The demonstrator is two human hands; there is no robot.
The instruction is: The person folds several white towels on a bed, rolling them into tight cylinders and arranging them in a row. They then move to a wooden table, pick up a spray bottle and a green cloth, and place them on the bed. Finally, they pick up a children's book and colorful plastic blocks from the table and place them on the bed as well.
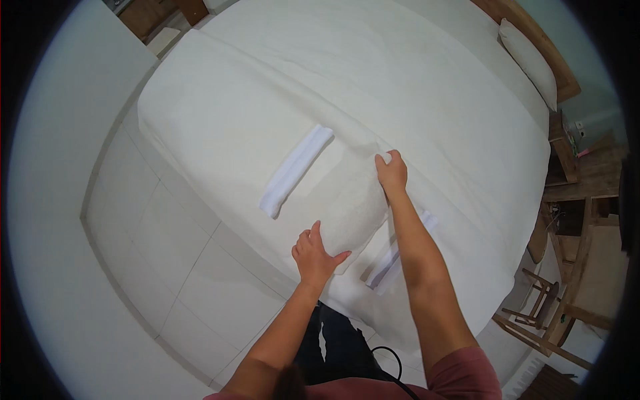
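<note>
A white cloth (350, 205), perhaps a folded towel, lies on the bed between my two hands, its surface slightly textured. My right hand (393, 172) pinches its far right corner, thumb on one side and fingers on the other. At the near end, my left hand (315, 255) rests with thumb and fingers spread against the cloth; nothing is gripped in it. To the left lies a white rolled or narrowly folded cloth (297, 171). Another such white cloth (384, 267) is partly hidden behind my right forearm.
The bed with its white sheet (360, 65) fills most of the view. A white pillow (529, 62) leans by the wooden headboard (562, 75). Wooden furniture (575, 250) and a small wooden stool (537, 300) stand at right. Tiled floor (195, 260) runs along the left side.
</note>
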